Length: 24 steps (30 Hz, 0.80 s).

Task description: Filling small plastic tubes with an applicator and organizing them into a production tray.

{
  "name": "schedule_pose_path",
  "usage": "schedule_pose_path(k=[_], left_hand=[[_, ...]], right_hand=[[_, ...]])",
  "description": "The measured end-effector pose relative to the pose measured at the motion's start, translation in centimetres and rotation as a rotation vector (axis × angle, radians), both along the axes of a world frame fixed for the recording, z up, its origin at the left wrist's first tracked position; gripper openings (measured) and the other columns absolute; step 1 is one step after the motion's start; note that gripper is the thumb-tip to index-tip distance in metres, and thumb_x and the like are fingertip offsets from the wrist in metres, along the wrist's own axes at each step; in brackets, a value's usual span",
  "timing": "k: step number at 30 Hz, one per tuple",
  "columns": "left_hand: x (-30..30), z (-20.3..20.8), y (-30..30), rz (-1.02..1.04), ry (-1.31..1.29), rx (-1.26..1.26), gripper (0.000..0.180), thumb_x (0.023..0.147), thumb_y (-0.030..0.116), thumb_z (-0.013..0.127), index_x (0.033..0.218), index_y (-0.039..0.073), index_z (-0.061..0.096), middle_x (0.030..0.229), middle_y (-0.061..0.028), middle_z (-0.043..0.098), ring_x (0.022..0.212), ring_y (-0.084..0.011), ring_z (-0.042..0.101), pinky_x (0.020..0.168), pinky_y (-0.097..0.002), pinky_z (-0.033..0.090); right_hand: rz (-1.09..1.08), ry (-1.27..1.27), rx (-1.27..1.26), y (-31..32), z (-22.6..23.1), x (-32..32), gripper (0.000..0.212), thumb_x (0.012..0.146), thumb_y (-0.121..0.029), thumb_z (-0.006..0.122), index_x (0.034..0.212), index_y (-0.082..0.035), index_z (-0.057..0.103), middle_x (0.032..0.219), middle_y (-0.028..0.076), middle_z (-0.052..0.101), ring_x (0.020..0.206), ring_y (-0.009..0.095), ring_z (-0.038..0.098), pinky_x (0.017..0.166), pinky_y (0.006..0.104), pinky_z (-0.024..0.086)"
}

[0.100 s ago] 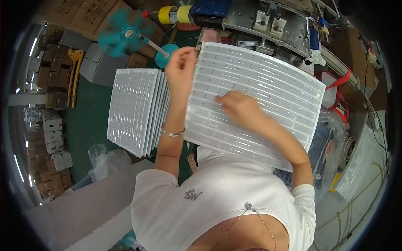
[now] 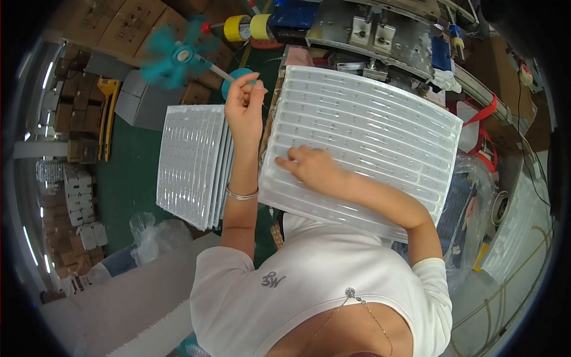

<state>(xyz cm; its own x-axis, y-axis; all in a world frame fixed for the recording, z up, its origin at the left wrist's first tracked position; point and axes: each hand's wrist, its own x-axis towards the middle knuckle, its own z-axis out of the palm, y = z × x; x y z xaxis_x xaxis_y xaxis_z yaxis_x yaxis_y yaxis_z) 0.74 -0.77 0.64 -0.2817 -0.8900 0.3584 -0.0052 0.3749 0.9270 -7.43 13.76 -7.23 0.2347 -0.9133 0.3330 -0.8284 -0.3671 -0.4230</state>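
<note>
Far to my left, stacks of cardboard boxes [image 2: 71,119] line the green floor [image 2: 131,178], and a crumpled clear plastic bag [image 2: 156,237] lies down near my side. Next comes a stack of white ribbed plastic trays [image 2: 193,166], standing on edge and leaning, just left of my forearm. Above it a small teal fan [image 2: 172,56] spins, its blades blurred. My left hand [image 2: 244,101] is raised beside the top left corner of the big tray, the fingers curled together with the tips pinched on something too small for me to make out; a thin bracelet [image 2: 241,194] sits on that wrist. The large white ribbed tray [image 2: 380,125] lies flat in front of my chest, on the table. My right hand [image 2: 312,168] rests on its lower left part, palm down, fingers loosely bent against the grooves, holding nothing. Beyond the tray sits a grey metal machine [image 2: 375,27], with rolls of yellow tape [image 2: 248,27] to its left.
</note>
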Motion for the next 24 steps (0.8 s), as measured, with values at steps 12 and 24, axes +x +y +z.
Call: schedule_pose_path(k=[12,24], left_hand=[[-11.6,0.5,-0.7,-0.212,-0.187,-0.343,0.032,0.084,0.014,0.064,0.115,0.011,0.062,0.093,-0.0066,0.063,0.081,-0.0176,0.055,0.072,-0.0291,0.044],[-23.2,3.3,0.3,-0.131,-0.390,-1.003,0.031,0.077,0.031,0.068,0.103,0.016,0.066,0.088,-0.0029,0.061,0.091,-0.0222,0.052,0.081,-0.0387,0.033]], right_hand=[[-0.156,-0.455,0.177,1.6,4.1,-5.7,0.032,0.070,-0.010,0.064,0.100,-0.010,0.053,0.097,0.013,0.055,0.084,0.031,0.060,0.070,0.0395,0.051],[-0.846,-0.418,-0.462,0.9,11.3,-21.6,0.024,0.085,-0.009,0.061,0.108,-0.004,0.061,0.109,0.007,0.062,0.086,0.020,0.061,0.069,0.0280,0.050]])
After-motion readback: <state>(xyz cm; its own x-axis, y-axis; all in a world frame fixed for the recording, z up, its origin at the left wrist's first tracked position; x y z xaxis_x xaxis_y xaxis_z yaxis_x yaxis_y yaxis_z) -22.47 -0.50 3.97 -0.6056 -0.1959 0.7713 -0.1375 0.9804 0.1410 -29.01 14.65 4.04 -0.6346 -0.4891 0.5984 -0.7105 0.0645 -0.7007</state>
